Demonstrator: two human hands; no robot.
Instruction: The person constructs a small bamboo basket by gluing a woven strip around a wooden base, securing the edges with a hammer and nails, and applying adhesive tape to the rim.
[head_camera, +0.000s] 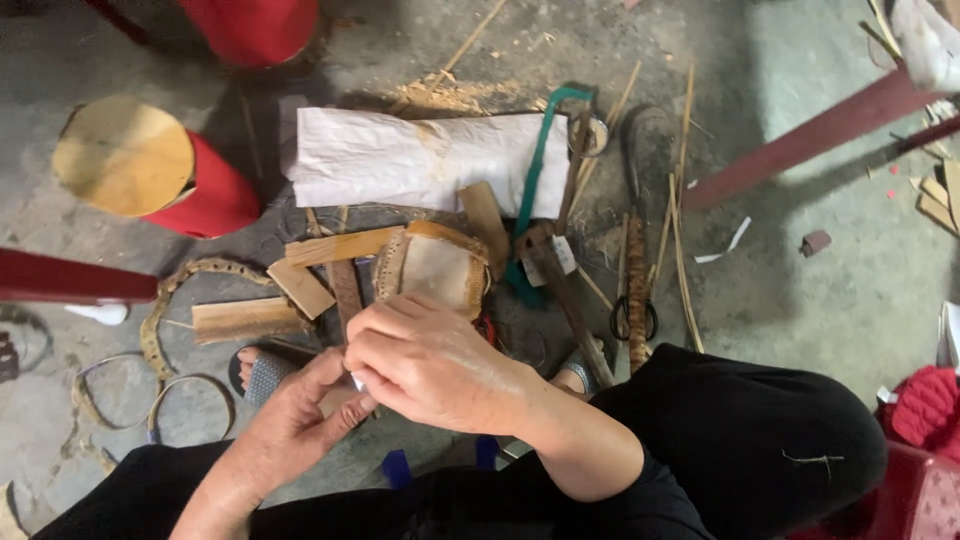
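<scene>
A view straight down onto a grey concrete floor (800, 300) scattered with wood shavings, thin bamboo strips (680, 230) and offcuts. A person dressed in black sits low over it, knees at the bottom of the frame and sandalled feet showing beneath the hands.

A white folded sack (420, 160) lies in the middle of the floor. Just below it are flat wooden slats (335, 247) and a small rounded woven piece with a pale centre (435, 265). To its right lie a saw with a green frame (540, 170), a wooden-handled tool (570, 300) and black-handled scissors (633, 315). On the left, a red drum with a tan top (140, 165) lies on its side, with thin hoops (190, 400) and a woven band (165, 300) on the floor below it. Dark red furniture legs (800, 140) cross the upper right corner.

The red drum at the top edge is cut off, as is the red knitted item at the lower right.

The left hand (295, 420) and right hand (430, 360) meet above the feet. The right hand's fingers (385, 335) are curled tightly over something small, and the left hand's fingers (345, 408) press up against it from below. Only a pale sliver of that small piece (357, 381) shows between them, so what it is cannot be made out.
</scene>
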